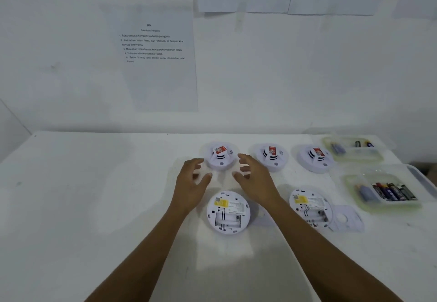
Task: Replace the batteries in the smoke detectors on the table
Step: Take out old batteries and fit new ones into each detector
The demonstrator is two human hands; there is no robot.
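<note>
Evidently the step is picking up the smoke detector (221, 156) just beyond the upturned detector (228, 211). The left hand (192, 181) and right hand (254, 178) flank it, fingers spread and loosely bent, holding nothing. It would be best gripped by opposite rim edges, then flipped. It sits dome-up on the surface (94, 195). Being round, it has no long axis, and its battery side presumably faces down.

Beyond the flipped detector (228, 211) I'm facing, three domed detectors (220, 157) (272, 157) (315, 159) are sitting upright; a second flipped detector (309, 208) is lying to its right.
</note>
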